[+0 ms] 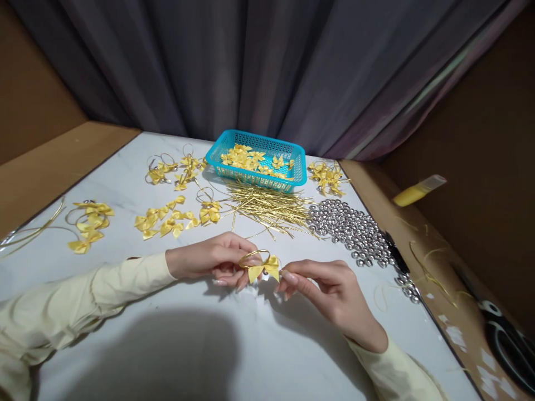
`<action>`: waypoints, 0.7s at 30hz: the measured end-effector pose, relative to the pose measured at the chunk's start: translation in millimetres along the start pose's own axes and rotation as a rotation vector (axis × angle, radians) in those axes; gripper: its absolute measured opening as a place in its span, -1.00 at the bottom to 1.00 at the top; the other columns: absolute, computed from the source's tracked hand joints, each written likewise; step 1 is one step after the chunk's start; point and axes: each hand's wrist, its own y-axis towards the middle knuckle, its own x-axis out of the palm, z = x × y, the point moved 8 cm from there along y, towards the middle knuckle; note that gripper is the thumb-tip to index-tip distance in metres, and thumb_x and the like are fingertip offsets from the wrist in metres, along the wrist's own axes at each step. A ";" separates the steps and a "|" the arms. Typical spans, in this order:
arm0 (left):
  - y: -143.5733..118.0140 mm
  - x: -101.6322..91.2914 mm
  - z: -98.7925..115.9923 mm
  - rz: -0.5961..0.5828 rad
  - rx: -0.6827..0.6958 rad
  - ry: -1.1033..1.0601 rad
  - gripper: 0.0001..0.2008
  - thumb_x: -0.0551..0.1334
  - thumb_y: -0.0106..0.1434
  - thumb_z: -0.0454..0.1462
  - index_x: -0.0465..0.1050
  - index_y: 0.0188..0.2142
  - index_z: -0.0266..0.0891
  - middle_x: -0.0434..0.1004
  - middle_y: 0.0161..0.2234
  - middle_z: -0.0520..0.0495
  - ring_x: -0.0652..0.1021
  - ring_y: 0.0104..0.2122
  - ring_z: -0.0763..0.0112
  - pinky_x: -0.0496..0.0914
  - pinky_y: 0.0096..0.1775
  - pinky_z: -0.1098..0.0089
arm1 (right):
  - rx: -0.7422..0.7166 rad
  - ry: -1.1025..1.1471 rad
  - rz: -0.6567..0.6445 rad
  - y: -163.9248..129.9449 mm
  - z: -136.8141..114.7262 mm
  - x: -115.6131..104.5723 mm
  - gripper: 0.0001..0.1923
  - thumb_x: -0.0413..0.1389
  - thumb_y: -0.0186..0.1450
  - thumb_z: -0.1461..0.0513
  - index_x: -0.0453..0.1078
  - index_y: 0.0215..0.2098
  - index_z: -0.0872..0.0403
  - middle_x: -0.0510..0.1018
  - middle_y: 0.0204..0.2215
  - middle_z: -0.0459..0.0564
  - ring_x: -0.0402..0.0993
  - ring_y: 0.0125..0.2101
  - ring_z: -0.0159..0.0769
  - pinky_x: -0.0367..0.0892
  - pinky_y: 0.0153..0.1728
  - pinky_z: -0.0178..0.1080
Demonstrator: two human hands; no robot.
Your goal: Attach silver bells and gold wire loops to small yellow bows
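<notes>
Low over the front of the white table, my left hand (234, 262) is closed on a gold cord loop (261, 253) from which a yellow ribbon bow (259, 272) hangs. A small silver bell or bead shows at the middle of the bow. The thumb and forefinger of my right hand (330, 287) pinch together at the bow's right edge; whether they grip the ribbon or a thin cord is too small to tell. Beyond my hands lie a heap of cut gold cords (267, 206) and a pile of silver bells or beads (351, 228).
A turquoise basket (301, 167) at the back holds yellow bows. Groups of yellow bows (161, 217), some with cord loops, lie left; another cluster (328, 177) is right of the basket. Black-handled scissors (507, 345) and a yellow tube (420, 190) are at the right edge.
</notes>
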 end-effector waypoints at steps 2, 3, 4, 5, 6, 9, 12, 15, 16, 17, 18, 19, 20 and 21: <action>-0.3 -0.1 -1.1 -0.004 -0.005 0.001 -0.74 0.21 0.18 -0.18 0.33 -0.49 -0.37 0.41 -0.65 0.01 0.19 -0.79 0.71 -0.15 -0.77 0.60 | -0.009 -0.007 -0.004 0.7 -1.5 0.2 -0.79 0.05 0.28 0.28 0.48 -0.45 0.15 0.54 -0.56 -0.03 0.44 -0.58 -0.43 0.34 -0.48 -0.37; -0.3 -0.1 -1.3 -0.006 -0.007 -0.001 -0.74 0.21 0.18 -0.18 0.33 -0.49 -0.36 0.42 -0.65 0.00 0.19 -0.79 0.71 -0.15 -0.77 0.60 | -0.012 -0.010 -0.007 0.9 -2.0 0.3 -0.79 0.05 0.28 0.28 0.48 -0.45 0.15 0.54 -0.57 -0.03 0.43 -0.58 -0.43 0.34 -0.48 -0.37; -0.3 0.2 -1.4 -0.009 -0.010 -0.004 -0.73 0.22 0.18 -0.18 0.32 -0.50 -0.36 0.42 -0.65 0.00 0.19 -0.79 0.71 -0.14 -0.77 0.61 | -0.014 -0.013 -0.009 0.9 -2.3 0.4 -0.78 0.05 0.28 0.28 0.48 -0.46 0.16 0.54 -0.57 -0.03 0.43 -0.58 -0.43 0.34 -0.48 -0.38; -0.2 0.6 -1.2 -0.012 -0.012 -0.009 -0.73 0.22 0.17 -0.18 0.32 -0.50 -0.36 0.42 -0.66 0.00 0.19 -0.79 0.71 -0.13 -0.77 0.61 | -0.014 -0.014 -0.009 0.9 -2.4 0.4 -0.78 0.05 0.28 0.28 0.47 -0.46 0.17 0.54 -0.58 -0.02 0.43 -0.58 -0.43 0.33 -0.48 -0.38; 0.0 1.2 -0.6 -0.014 -0.011 -0.012 -0.73 0.22 0.17 -0.18 0.31 -0.50 -0.36 0.42 -0.66 0.01 0.18 -0.80 0.71 -0.13 -0.77 0.61 | -0.013 -0.014 -0.010 0.9 -2.3 0.6 -0.78 0.05 0.28 0.28 0.47 -0.46 0.17 0.53 -0.58 -0.02 0.43 -0.58 -0.43 0.33 -0.48 -0.38; 0.8 3.8 1.2 -0.021 -0.016 -0.011 -0.77 0.23 0.16 -0.21 0.33 -0.49 -0.36 0.42 -0.67 0.01 0.18 -0.80 0.71 -0.12 -0.77 0.61 | -0.010 -0.004 -0.014 1.0 -1.7 1.9 -0.78 0.05 0.28 0.27 0.47 -0.46 0.18 0.54 -0.58 -0.01 0.43 -0.58 -0.43 0.33 -0.48 -0.37; 1.1 5.4 0.4 -0.018 -0.039 -0.017 -0.80 0.22 0.15 -0.24 0.36 -0.47 -0.37 0.42 -0.68 0.01 0.19 -0.80 0.69 -0.13 -0.76 0.61 | -0.014 -0.003 -0.024 1.8 -2.0 3.4 -0.79 0.05 0.27 0.28 0.47 -0.45 0.18 0.54 -0.57 -0.02 0.44 -0.57 -0.43 0.33 -0.47 -0.38; 0.9 5.2 -0.9 -0.018 -0.046 -0.029 -0.81 0.22 0.15 -0.24 0.37 -0.46 -0.37 0.42 -0.68 0.01 0.19 -0.80 0.69 -0.12 -0.75 0.61 | -0.018 -0.005 -0.028 2.3 -2.8 3.2 -0.79 0.05 0.28 0.28 0.47 -0.45 0.18 0.54 -0.58 -0.03 0.44 -0.57 -0.44 0.33 -0.46 -0.40; 0.8 4.8 -1.5 -0.020 -0.047 -0.030 -0.82 0.22 0.15 -0.24 0.37 -0.46 -0.37 0.42 -0.67 0.01 0.20 -0.80 0.69 -0.12 -0.75 0.61 | -0.016 -0.004 -0.029 2.3 -2.8 2.9 -0.79 0.05 0.28 0.28 0.47 -0.45 0.18 0.54 -0.57 -0.03 0.44 -0.57 -0.45 0.33 -0.47 -0.40; 0.7 4.4 -2.1 -0.021 -0.048 -0.030 -0.82 0.22 0.15 -0.24 0.38 -0.46 -0.36 0.42 -0.67 0.00 0.20 -0.80 0.69 -0.12 -0.76 0.61 | -0.014 -0.002 -0.029 2.2 -2.6 2.6 -0.79 0.05 0.28 0.28 0.47 -0.45 0.18 0.54 -0.57 -0.03 0.44 -0.57 -0.44 0.33 -0.46 -0.39; 0.7 3.8 -2.5 -0.021 -0.048 -0.030 -0.82 0.22 0.15 -0.24 0.38 -0.46 -0.36 0.43 -0.67 0.00 0.20 -0.80 0.69 -0.12 -0.76 0.61 | -0.012 -0.002 -0.031 1.9 -2.4 2.5 -0.79 0.05 0.28 0.28 0.47 -0.45 0.18 0.54 -0.57 -0.02 0.44 -0.56 -0.44 0.33 -0.46 -0.39; 0.6 3.2 -2.8 -0.020 -0.048 -0.028 -0.82 0.22 0.15 -0.24 0.38 -0.46 -0.36 0.43 -0.67 0.00 0.20 -0.80 0.69 -0.12 -0.76 0.61 | -0.010 -0.003 -0.032 1.6 -2.0 2.4 -0.79 0.05 0.28 0.28 0.47 -0.45 0.18 0.54 -0.56 -0.02 0.44 -0.56 -0.43 0.34 -0.46 -0.38; 0.6 2.7 -2.9 -0.020 -0.047 -0.025 -0.82 0.22 0.15 -0.24 0.37 -0.46 -0.36 0.43 -0.67 0.00 0.20 -0.80 0.69 -0.12 -0.76 0.61 | -0.009 -0.003 -0.033 1.3 -1.6 2.4 -0.79 0.05 0.28 0.28 0.47 -0.44 0.18 0.54 -0.55 -0.01 0.44 -0.56 -0.43 0.34 -0.45 -0.38; 0.6 2.4 -2.8 -0.019 -0.045 -0.021 -0.82 0.22 0.15 -0.24 0.37 -0.46 -0.36 0.43 -0.67 0.01 0.20 -0.80 0.69 -0.12 -0.76 0.61 | -0.008 -0.003 -0.032 1.1 -1.3 2.4 -0.79 0.05 0.28 0.28 0.47 -0.44 0.18 0.55 -0.55 -0.01 0.44 -0.56 -0.42 0.34 -0.46 -0.37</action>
